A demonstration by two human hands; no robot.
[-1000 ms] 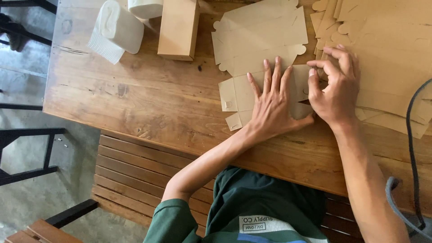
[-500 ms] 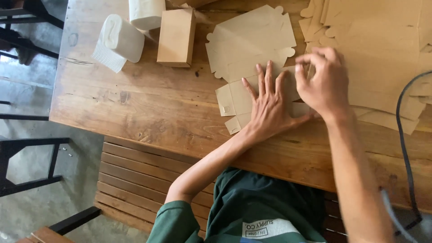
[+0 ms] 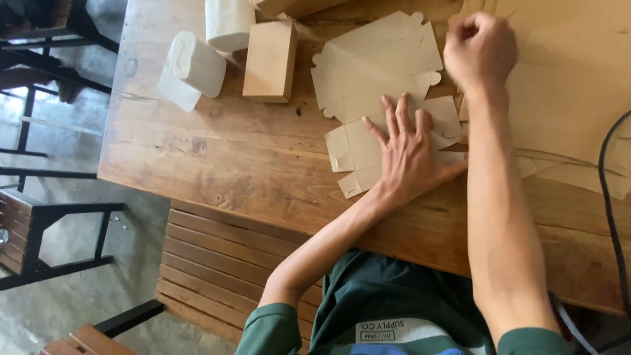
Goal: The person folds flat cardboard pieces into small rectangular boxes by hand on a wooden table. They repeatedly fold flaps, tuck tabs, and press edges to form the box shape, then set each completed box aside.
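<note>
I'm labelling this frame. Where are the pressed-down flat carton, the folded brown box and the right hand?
flat carton (image 3: 355, 148), head view, bare left panel.
folded brown box (image 3: 269, 60), head view, top face.
right hand (image 3: 480, 49), head view, back of fist.

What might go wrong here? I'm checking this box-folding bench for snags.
The left hand presses only one end of the flat cardboard blank, so its free flaps could shift or crease crookedly. The right hand is closed over the loose cardboard stack; sheets might slide. The black cable crossing the table could snag an arm.
</note>
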